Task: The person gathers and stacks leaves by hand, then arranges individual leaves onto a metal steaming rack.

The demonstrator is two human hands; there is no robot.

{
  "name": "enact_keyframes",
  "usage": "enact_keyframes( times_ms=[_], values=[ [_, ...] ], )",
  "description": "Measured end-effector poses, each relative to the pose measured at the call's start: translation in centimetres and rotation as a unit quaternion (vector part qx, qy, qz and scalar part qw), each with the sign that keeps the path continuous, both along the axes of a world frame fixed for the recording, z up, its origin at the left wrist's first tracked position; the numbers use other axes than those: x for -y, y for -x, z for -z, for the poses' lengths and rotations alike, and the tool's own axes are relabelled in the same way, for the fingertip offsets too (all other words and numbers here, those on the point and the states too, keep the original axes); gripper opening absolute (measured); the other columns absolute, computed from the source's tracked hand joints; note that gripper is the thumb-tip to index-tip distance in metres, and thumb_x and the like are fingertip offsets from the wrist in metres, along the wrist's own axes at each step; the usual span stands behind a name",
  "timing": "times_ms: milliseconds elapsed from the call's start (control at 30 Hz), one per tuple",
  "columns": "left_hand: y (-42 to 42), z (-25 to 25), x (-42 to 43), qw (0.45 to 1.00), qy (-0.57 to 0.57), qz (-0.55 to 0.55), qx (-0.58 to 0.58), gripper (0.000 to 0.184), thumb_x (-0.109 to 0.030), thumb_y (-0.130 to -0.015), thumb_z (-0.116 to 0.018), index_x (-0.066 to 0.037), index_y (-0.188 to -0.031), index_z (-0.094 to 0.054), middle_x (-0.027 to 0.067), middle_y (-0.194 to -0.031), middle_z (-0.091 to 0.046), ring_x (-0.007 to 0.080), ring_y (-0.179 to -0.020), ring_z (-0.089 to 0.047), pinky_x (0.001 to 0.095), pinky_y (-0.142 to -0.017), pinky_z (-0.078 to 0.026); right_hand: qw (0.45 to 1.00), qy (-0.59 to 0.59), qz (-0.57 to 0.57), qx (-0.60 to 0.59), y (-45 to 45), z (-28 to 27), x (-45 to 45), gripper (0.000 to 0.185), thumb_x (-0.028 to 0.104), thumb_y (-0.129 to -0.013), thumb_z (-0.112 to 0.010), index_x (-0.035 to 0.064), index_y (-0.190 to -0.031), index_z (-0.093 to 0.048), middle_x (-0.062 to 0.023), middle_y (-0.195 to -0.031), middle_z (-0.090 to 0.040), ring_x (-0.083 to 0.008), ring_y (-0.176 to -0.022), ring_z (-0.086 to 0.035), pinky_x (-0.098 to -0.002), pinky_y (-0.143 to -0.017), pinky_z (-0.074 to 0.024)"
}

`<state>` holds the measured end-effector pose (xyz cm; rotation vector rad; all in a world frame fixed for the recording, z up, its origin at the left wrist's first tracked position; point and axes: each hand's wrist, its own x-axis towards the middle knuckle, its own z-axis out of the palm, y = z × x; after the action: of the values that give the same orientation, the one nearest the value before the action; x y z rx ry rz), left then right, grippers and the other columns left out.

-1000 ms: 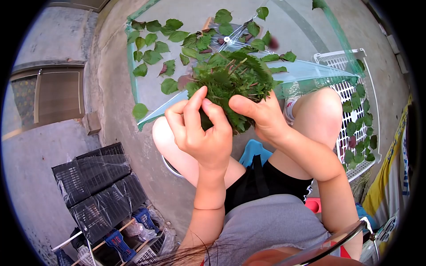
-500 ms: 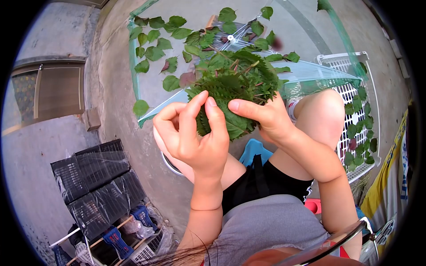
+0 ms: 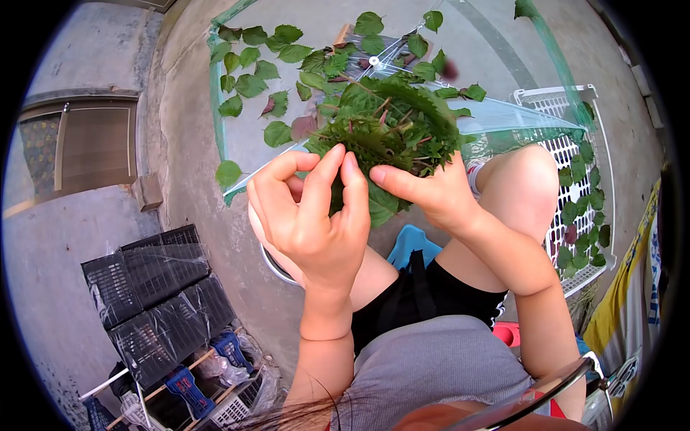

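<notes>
A thick bunch of green, saw-edged perilla leaves is held up in front of my lap, its cut stems pointing up and away. My right hand is closed round the bunch, its thumb on the near side and its fingers hidden behind. At the bunch's near left edge, my left hand is closed in a pinch, thumb and forefinger pressed together against the leaves. Exactly how much leaf sits between those fingertips is hard to see. One broad leaf hangs below my right thumb.
Loose leaves lie on a see-through, green-edged umbrella spread ahead of me. On the right stands a white plastic crate with leaves on its slotted side. Black crates are stacked at the left. Something blue is between my legs.
The bunch has tipped, so more of its stems and inner leaves show. My left thumb and forefinger have drawn closer together at its edge. My right hand keeps its hold.
</notes>
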<state>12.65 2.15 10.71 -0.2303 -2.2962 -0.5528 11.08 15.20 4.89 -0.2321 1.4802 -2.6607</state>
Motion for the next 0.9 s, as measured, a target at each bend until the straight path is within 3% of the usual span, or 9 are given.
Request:
enact_keyframes(
  times_ms=[67,300,500,600,667,700,900],
  values=[
    [-0.2,-0.3,-0.2,1.000,0.021,0.002,0.018,0.022,0.003,-0.063,-0.074,-0.007,-0.082,-0.072,0.0040,-0.083,-0.053,0.0166,-0.074,-0.048,0.0282,-0.057,-0.036,1.000,-0.015,0.008,0.000,-0.1,-0.3,0.0,0.036,0.007,-0.076,-0.072,-0.0007,-0.109,-0.060,-0.0060,-0.102,-0.065,-0.0128,-0.092,-0.060,-0.0286,-0.081,-0.0495],
    [0.0,-0.2,-0.4,0.999,0.043,0.002,0.007,0.021,0.004,-0.060,-0.073,-0.006,-0.078,-0.069,0.0049,-0.084,-0.054,0.0175,-0.074,-0.050,0.0288,-0.058,-0.039,0.997,-0.071,0.036,-0.006,-0.3,-1.0,0.0,0.032,0.005,-0.072,-0.070,0.0000,-0.102,-0.063,-0.0058,-0.095,-0.067,-0.0110,-0.085,-0.061,-0.0276,-0.076,-0.0506],
    [0.6,0.4,0.0,1.000,-0.027,0.010,0.004,0.017,0.006,-0.061,-0.069,-0.004,-0.075,-0.065,0.0074,-0.086,-0.053,0.0183,-0.071,-0.054,0.0278,-0.061,-0.046,0.996,-0.085,0.028,-0.009,-0.4,-1.2,-0.3,0.034,0.005,-0.072,-0.071,-0.0002,-0.104,-0.062,-0.0055,-0.096,-0.067,-0.0107,-0.085,-0.061,-0.0276,-0.076,-0.0507],
    [0.4,0.4,0.3,0.994,-0.090,0.030,0.045,0.016,0.009,-0.064,-0.066,-0.002,-0.076,-0.063,0.0075,-0.090,-0.053,0.0147,-0.071,-0.054,0.0252,-0.061,-0.047,0.997,-0.079,0.006,-0.002,-0.5,-1.0,-0.4,0.037,0.006,-0.072,-0.072,-0.0008,-0.106,-0.060,-0.0056,-0.098,-0.066,-0.0110,-0.087,-0.060,-0.0279,-0.077,-0.0502],
    [0.3,0.8,0.7,0.975,-0.195,0.074,0.074,0.015,0.012,-0.067,-0.064,0.002,-0.078,-0.061,0.0078,-0.094,-0.053,0.0110,-0.072,-0.054,0.0225,-0.061,-0.048,0.999,-0.052,-0.001,0.002,-0.4,-0.9,-0.3,0.039,0.007,-0.072,-0.073,-0.0011,-0.108,-0.059,-0.0059,-0.100,-0.065,-0.0115,-0.089,-0.060,-0.0282,-0.079,-0.0498],
    [0.7,1.0,0.9,0.975,-0.205,0.075,0.040,0.016,0.009,-0.062,-0.065,-0.001,-0.073,-0.060,0.0079,-0.089,-0.056,0.0103,-0.060,-0.055,0.0219,-0.052,-0.047,1.000,-0.025,-0.009,0.006,-0.3,-0.8,-0.3,0.040,0.007,-0.073,-0.074,-0.0014,-0.109,-0.058,-0.0061,-0.101,-0.065,-0.0120,-0.090,-0.059,-0.0285,-0.080,-0.0494],
    [0.4,0.9,1.4,0.965,-0.238,0.083,0.066,0.015,0.010,-0.063,-0.064,0.000,-0.074,-0.060,0.0081,-0.091,-0.056,0.0098,-0.062,-0.055,0.0217,-0.056,-0.048,1.000,-0.003,-0.031,0.003,-0.1,-0.3,-0.3,0.043,0.008,-0.073,-0.074,-0.0013,-0.111,-0.057,-0.0067,-0.104,-0.064,-0.0134,-0.093,-0.058,-0.0296,-0.082,-0.0486]
  ],
)
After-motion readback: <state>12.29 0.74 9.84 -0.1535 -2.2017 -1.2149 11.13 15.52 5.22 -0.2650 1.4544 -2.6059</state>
